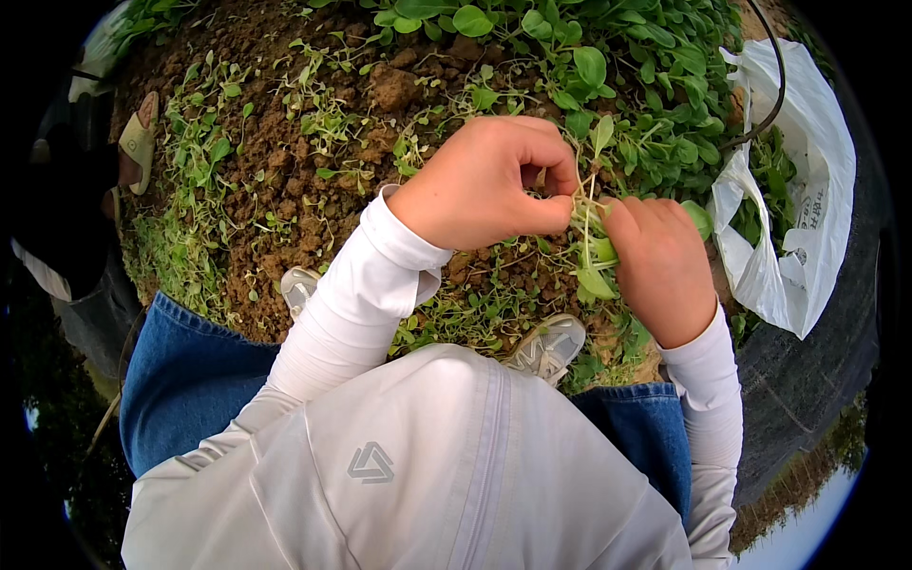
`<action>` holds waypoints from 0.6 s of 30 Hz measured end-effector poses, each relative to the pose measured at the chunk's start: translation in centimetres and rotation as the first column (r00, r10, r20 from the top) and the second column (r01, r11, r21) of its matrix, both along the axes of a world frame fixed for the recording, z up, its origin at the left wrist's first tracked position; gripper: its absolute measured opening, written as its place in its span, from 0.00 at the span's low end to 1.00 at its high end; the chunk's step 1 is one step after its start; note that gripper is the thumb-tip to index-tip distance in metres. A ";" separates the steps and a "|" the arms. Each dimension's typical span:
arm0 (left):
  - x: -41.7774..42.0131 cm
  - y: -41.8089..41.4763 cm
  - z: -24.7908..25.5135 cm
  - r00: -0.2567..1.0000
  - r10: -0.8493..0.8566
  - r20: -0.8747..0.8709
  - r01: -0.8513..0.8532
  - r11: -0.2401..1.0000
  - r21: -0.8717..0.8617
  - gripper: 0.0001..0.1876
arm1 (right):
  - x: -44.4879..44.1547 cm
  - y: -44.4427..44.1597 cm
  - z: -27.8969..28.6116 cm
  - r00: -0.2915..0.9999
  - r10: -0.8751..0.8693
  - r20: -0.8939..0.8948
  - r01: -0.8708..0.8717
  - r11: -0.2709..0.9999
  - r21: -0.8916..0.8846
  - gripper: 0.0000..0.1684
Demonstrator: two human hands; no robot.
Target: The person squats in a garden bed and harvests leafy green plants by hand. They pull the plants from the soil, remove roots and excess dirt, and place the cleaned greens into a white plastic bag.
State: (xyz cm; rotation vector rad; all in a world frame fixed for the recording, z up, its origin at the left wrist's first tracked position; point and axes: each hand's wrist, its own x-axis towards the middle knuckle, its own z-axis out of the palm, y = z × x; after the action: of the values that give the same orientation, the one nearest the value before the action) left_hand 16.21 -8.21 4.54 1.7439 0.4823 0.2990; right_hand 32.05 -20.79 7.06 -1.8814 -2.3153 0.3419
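Note:
My left hand pinches thin, pale stems between thumb and fingertips, just above the soil. Close at its right, my right hand has its fingers closed around a small bunch of leafy green seedlings. Stems run between the two hands, and a few leaves hang below them. Its fingertips and part of the bunch are hidden by the hand itself. To the right of my right hand stands a white plastic bag, its mouth open, with green leaves inside.
Dense leafy plants grow beyond my hands. Brown clumpy soil with loose and wilted seedlings spreads to the left. A thin dark curved handle reaches the bag. Another person's sandalled foot is at the far left; black ground sheeting lies right.

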 end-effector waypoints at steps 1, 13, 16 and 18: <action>0.0 -0.2 0.0 0.999 0.024 0.029 -0.026 0.998 0.053 0.03 | -0.1 0.0 0.1 1.000 0.001 -0.015 -0.001 1.000 -0.002 0.09; -0.1 1.1 0.3 0.938 0.296 0.183 -0.348 0.773 0.530 0.06 | -0.1 -0.5 0.2 0.994 -0.036 0.106 0.037 0.999 -0.008 0.06; 0.7 -0.5 1.0 0.999 0.039 -0.037 -0.020 0.902 0.431 0.07 | -0.5 -0.2 0.0 0.982 -0.025 0.189 0.017 0.999 0.044 0.05; 0.8 -1.1 0.4 0.998 0.003 -0.067 0.026 0.905 0.425 0.06 | -0.6 -0.2 0.1 0.974 -0.006 0.227 -0.005 0.999 0.047 0.05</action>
State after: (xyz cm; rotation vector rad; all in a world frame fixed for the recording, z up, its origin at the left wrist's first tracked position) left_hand 17.00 -9.30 4.89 2.1891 0.4784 0.3581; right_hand 31.41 -21.00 7.20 -1.9924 -2.4393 0.0734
